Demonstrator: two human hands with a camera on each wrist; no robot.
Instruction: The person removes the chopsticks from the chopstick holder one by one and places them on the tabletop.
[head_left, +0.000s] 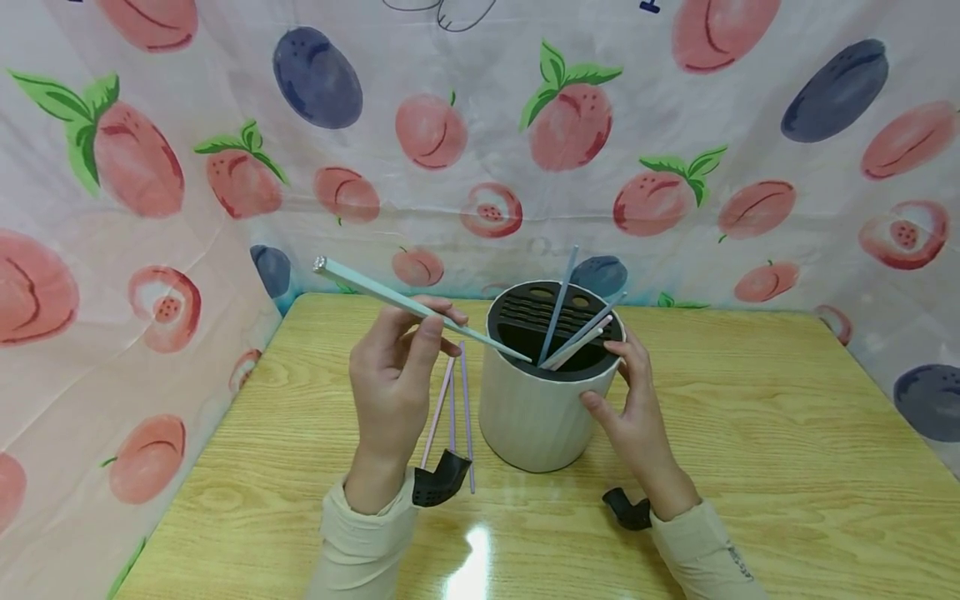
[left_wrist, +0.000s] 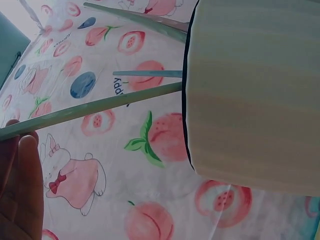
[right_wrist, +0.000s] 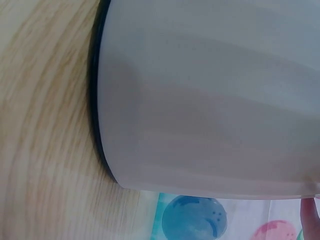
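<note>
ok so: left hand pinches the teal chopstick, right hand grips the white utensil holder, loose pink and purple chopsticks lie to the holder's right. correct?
One error: the loose pink and purple chopsticks lie to the holder's left, per the head view. Left hand pinching the teal chopstick and right hand gripping the white utensil holder are right.

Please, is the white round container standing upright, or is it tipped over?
The white round container is upright: its base rests on the yellow wood-grain table, with its black slotted top facing up.
</note>
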